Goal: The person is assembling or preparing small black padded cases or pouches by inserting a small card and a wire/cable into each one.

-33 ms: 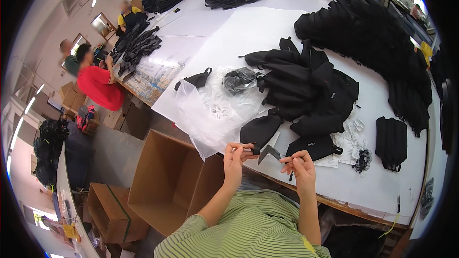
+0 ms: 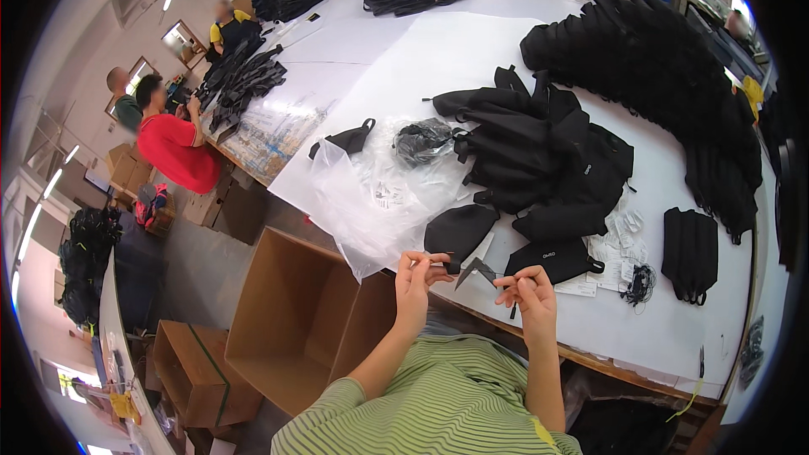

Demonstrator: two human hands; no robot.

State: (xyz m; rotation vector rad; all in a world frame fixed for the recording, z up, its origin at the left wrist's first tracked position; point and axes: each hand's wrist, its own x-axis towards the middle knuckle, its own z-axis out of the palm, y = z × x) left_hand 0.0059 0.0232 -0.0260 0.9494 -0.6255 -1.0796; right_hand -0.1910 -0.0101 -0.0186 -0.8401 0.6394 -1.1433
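Note:
At the table's near edge, my left hand (image 2: 415, 282) is closed in a pinch beside the lower end of a black fabric pouch (image 2: 460, 230). What its fingertips hold is too small to make out. My right hand (image 2: 529, 291) pinches a thin black cord, and a small dark end hangs below its fingers. Between both hands is a folded dark grey tag (image 2: 478, 271), bent to a point, apparently on the cord. Just beyond the right hand lies another black pouch (image 2: 552, 261) with a loop at its end.
Black pouches (image 2: 522, 143) heap mid-table, beside clear plastic bags (image 2: 379, 202). White labels (image 2: 619, 244) and a bundle of black cords (image 2: 640, 285) lie to the right. A long black stack (image 2: 640, 76) lines the far right. An open carton (image 2: 295, 312) stands left; a person in red (image 2: 177, 152) works beyond.

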